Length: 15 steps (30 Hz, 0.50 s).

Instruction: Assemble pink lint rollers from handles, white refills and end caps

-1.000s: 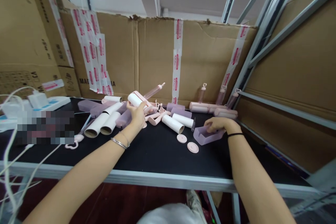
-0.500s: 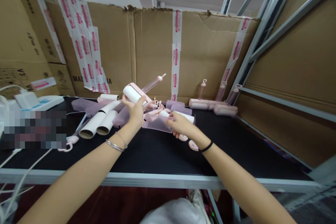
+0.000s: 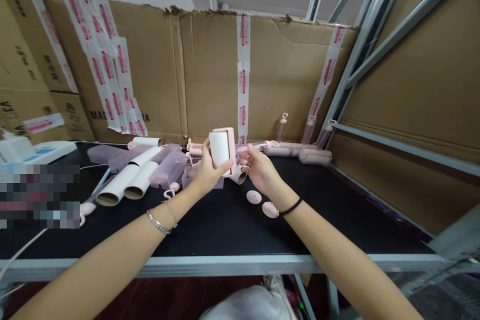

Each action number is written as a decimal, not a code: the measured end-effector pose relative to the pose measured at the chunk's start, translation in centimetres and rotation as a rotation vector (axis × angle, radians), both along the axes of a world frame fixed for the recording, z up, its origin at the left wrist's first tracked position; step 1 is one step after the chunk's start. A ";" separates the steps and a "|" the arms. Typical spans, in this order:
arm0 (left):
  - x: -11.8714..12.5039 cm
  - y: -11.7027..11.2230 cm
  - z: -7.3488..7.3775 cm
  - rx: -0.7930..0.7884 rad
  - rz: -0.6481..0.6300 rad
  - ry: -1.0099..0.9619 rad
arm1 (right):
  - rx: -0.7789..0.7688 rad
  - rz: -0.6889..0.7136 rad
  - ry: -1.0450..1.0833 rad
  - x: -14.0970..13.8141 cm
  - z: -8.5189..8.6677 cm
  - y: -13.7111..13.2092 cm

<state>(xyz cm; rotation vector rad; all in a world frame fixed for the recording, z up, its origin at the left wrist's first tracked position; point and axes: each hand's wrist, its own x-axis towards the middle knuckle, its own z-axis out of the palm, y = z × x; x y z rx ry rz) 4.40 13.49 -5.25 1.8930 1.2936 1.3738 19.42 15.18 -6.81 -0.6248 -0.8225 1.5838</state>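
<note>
My left hand [image 3: 207,170] is wrapped round a lint roller [image 3: 220,152], its white roll standing nearly upright in a pink holder with a brown-orange edge. A translucent pink handle [image 3: 258,147] with a hooked end points right behind my right fingers; whether it belongs to this roller is unclear. Close to the roller's right side, my right hand [image 3: 261,170] has its fingers curled together, with a thin pale edge at the fingertips that is too small to name. Two pale pink round caps, a nearer one [image 3: 270,209] and a farther one [image 3: 254,197], lie on the black tabletop below it.
Left of my hands lie white cardboard-core rolls [image 3: 115,185] and translucent lilac covers [image 3: 169,166]. Pink rollers [image 3: 315,156] with upright handles rest at the back right, against the cardboard wall [image 3: 210,75]. A power strip [image 3: 52,151] sits far left. A metal rail [image 3: 232,266] edges the table.
My left hand has moved right and turned the roller more upright. My right hand has left the parts pile and risen beside the roller, fingers curled. The view has shifted slightly.
</note>
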 end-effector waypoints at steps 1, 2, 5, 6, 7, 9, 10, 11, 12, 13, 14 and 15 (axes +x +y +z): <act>0.1 -0.2 0.0 -0.034 -0.043 0.028 | -0.018 0.009 0.048 0.1 0.0 0.0; 0.1 -0.3 0.0 -0.057 -0.074 0.048 | -0.015 0.005 0.070 0.1 -0.1 -0.1; 0.2 -0.6 0.3 -0.016 -0.104 0.088 | 0.103 -0.119 0.025 0.2 -0.3 -0.1; 0.2 -0.7 0.5 0.012 -0.102 0.106 | 0.151 -0.180 -0.010 0.3 -0.3 0.0; 0.1 -0.7 0.8 0.031 -0.101 0.128 | 0.190 -0.238 -0.044 0.5 -0.3 0.0; 0.1 -0.8 1.3 0.043 -0.098 0.170 | 0.242 -0.332 -0.113 0.8 -0.2 0.1; 0.1 -0.8 1.4 0.046 -0.096 0.179 | 0.265 -0.366 -0.151 0.9 -0.1 0.2; 0.1 -0.8 1.5 0.053 -0.094 0.173 | 0.290 -0.397 -0.191 1.0 -0.1 0.2; 0.2 -0.7 1.4 0.057 -0.094 0.153 | 0.317 -0.427 -0.228 1.1 0.0 0.3; 0.2 -0.7 1.3 0.053 -0.097 0.113 | 0.342 -0.457 -0.257 1.2 -0.1 0.4; 0.3 -0.6 1.0 0.037 -0.105 0.056 | 0.357 -0.487 -0.272 1.3 -0.1 0.5; 0.4 -0.5 0.8 0.012 -0.115 -0.016 | 0.353 -0.522 -0.274 1.3 -0.2 0.5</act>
